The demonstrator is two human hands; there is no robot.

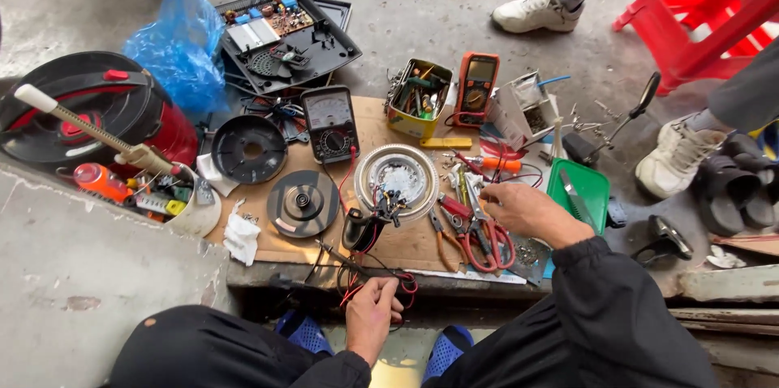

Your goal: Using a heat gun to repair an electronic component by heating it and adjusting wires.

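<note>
Just ahead of my left hand and left of my right hand lies the round heating plate. My left hand grips thin test leads; my right, fingers curled, touches red-handled pliers.

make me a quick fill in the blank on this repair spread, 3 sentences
1. The right hand reaches over scissors with ____ handles.
2. The left hand grips the black and ____ wires.
3. The orange multimeter lies right of the ____ tin of tools.

Missing words: red; red; yellow
</note>
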